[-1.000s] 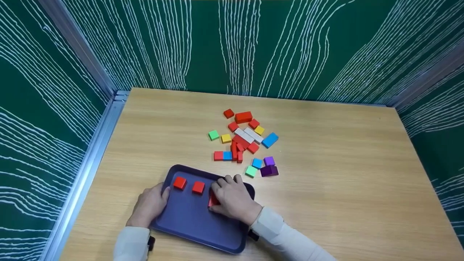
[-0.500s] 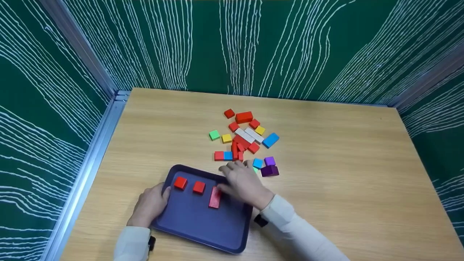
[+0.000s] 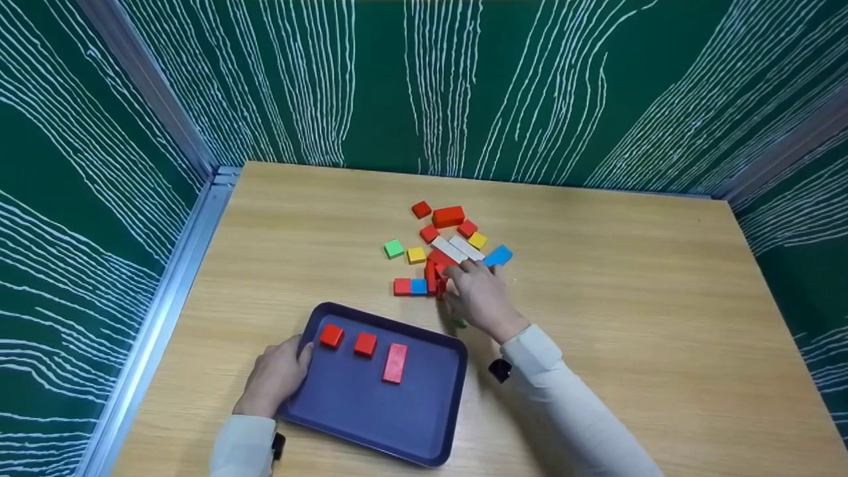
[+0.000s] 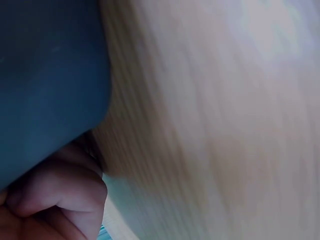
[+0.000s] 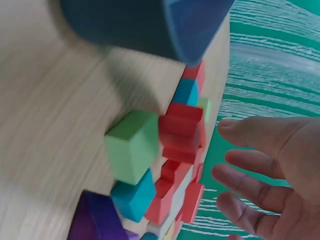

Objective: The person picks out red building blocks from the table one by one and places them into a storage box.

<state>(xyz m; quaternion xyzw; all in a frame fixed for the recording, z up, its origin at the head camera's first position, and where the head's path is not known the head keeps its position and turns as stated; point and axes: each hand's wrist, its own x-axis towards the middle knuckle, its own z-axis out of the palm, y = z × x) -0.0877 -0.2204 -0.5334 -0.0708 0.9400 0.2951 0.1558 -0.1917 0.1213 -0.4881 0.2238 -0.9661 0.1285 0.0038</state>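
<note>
My left hand [image 3: 275,377] grips the left rim of a dark blue tray [image 3: 358,414], thumb on the rim. In the left wrist view, curled fingers [image 4: 70,195] show beneath the tray. Two red cubes, one at the left [image 3: 331,336] and another beside it [image 3: 364,344], lie in the tray with a long red block [image 3: 395,363]. My right hand [image 3: 487,298] is over the near side of a pile of blocks. Its fingers are apart and hold nothing in the right wrist view, near red blocks [image 5: 180,132] and a green block [image 5: 132,147].
Beyond the tray, the pile includes white blocks [image 3: 466,247], a yellow cube [image 3: 416,256], a green cube [image 3: 393,249] and a blue block [image 3: 498,256]. A purple block [image 5: 97,220] shows in the right wrist view. Green walls with white lines [image 3: 437,86] surround the wooden table [image 3: 662,318].
My right hand has let go of the long red block, leaving it in the tray, and has moved up and right to the pile. The left hand stays on the tray.
</note>
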